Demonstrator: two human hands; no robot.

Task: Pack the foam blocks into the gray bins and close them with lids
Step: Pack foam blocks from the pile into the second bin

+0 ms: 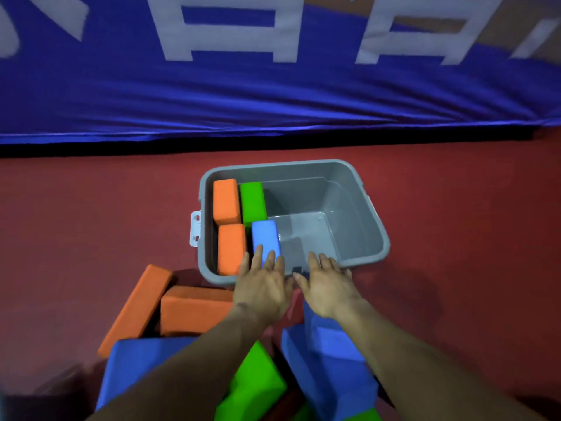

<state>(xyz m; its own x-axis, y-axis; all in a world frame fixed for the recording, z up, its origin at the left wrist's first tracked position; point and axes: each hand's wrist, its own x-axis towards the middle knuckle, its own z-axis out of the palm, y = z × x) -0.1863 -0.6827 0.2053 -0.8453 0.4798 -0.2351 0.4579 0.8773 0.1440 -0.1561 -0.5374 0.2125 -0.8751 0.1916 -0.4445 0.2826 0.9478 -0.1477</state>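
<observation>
Both hands flat-fingered: left hand [262, 287] touches blue block [265, 235] inside gray bin [373, 220]; right hand [328, 287] over near rim. Bin's right half free.

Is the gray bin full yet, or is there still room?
Partly full. The gray bin holds four foam blocks along its left side; its right half is bare.

Gray bin [358, 208] holding four foam blocks, left hand [262, 287] on blue block [265, 237]
</observation>
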